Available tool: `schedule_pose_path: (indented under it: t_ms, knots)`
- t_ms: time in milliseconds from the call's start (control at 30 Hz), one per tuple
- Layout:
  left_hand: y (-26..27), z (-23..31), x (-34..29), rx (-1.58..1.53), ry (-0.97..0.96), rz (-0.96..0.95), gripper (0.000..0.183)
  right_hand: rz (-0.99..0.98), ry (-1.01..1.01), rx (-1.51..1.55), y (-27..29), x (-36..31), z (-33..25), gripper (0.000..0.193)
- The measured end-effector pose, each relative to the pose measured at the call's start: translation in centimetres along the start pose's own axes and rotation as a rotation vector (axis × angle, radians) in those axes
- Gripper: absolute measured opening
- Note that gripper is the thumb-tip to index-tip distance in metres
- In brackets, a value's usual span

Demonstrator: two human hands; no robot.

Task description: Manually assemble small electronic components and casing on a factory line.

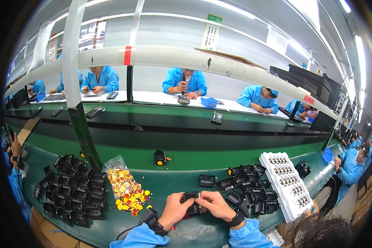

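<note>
Between a left pile (72,190) and a right pile (256,192) of black housings, a bare stretch of green bench (169,180) is left open, bounded on the far side by a lighter green strip (206,159) and crossed at the near edge by two blue sleeves (248,236). Sideways room is narrowed on the left by a clear bag (116,175) of yellow and red discs (124,204), many of which are spilled onto the bench, and on the right by the right pile, close beside which the right wrist is held.

Farther right, a white tray (293,213) is set slantwise, filled with rows of small metal parts. Behind the bag, the bench's far edge is interrupted by an upright post (84,132). On the lighter strip, a lone black unit (159,156) is seen.

Midway between the piles, a dark, boxy part (192,210) is held by the left hand (175,211) and right hand (217,205). It is largely covered; thumbs and forefingers are closed on it, while the lower fingers' placement cannot be told.
</note>
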State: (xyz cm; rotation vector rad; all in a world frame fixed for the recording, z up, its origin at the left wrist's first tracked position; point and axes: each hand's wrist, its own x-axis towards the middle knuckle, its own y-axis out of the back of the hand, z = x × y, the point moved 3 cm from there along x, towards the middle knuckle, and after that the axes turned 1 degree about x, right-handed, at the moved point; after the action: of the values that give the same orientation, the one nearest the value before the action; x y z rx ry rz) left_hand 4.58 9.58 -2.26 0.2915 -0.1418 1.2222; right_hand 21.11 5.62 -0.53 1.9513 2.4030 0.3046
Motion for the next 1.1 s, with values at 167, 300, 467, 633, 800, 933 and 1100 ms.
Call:
schedule_pose_path:
  t_ms: [167,300,467,633,800,933,1100]
  knots:
    - [0.1,0.3,-0.3,-0.409,0.352,-0.154,0.018,-0.002,-0.031,-0.037,-0.1,-0.1,-0.9,0.025]
    - [-0.7,0.7,-0.4,-0.056,-0.064,-0.072,0.022,0.072,0.030,-0.162,-0.5,-0.3,-0.1,0.025]
    - [0.7,2.2,-0.1,0.195,-0.058,-0.067,0.032,0.370,0.327,-0.409,-0.3,-0.1,-1.5,0.026]
    - [2.9,2.3,1.0,0.465,-0.050,-0.059,0.028,0.648,0.264,-0.946,6.1,7.2,-4.1,0.030]
    - [2.8,0.8,1.6,0.736,-0.085,-0.125,0.025,0.598,-0.138,-1.140,11.3,15.1,1.4,0.029]
    - [2.7,-1.0,1.0,0.773,-0.128,-0.307,0.024,0.688,-0.196,-1.147,11.4,16.3,4.4,0.030]
    - [3.2,1.0,-0.2,0.903,-0.289,-0.372,0.019,0.706,0.457,-0.932,4.8,10.2,-4.1,0.018]
